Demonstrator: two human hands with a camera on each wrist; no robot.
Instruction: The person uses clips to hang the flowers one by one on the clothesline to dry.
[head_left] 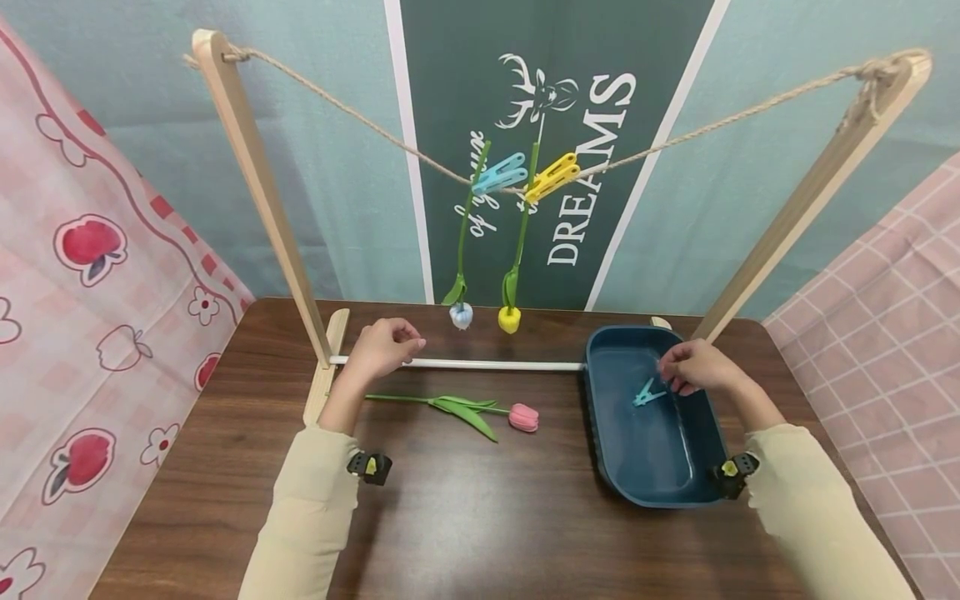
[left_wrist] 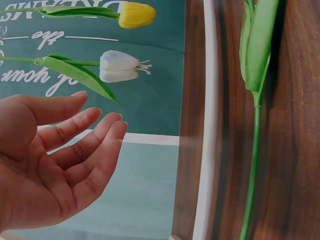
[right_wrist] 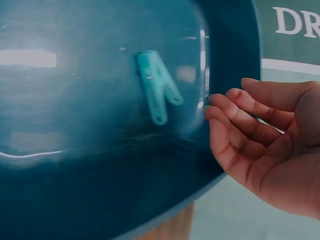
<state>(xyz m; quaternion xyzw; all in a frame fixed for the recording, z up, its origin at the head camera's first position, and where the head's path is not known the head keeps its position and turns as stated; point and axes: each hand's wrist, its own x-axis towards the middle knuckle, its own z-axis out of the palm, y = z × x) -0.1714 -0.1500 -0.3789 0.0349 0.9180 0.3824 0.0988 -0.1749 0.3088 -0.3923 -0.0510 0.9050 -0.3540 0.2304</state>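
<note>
My left hand [head_left: 385, 346], fingers loosely bent and holding nothing, hovers above the white rod [head_left: 480, 364]. Below it on the table lies a pink artificial tulip [head_left: 523, 417] with its green stem pointing left. Over the blue basin [head_left: 611, 467] hangs my right hand [head_left: 697, 367], its fingers relaxed and apart from a light-blue clothespin [right_wrist: 157, 87] on the basin floor. A blue clothespin [head_left: 501, 173] clips a pale-blue tulip [left_wrist: 119, 66] upside down on the rope. Beside it, a yellow clothespin [head_left: 552, 177] clips a yellow tulip [head_left: 509, 320], also head down.
A twine rope [head_left: 337, 104] sags between a left wooden post [head_left: 262, 192] and a right wooden post [head_left: 817, 187]. Behind stands a green and blue printed curtain [head_left: 480, 83]. The dark wooden table [head_left: 480, 517] stretches toward me, with patterned cloths at both sides.
</note>
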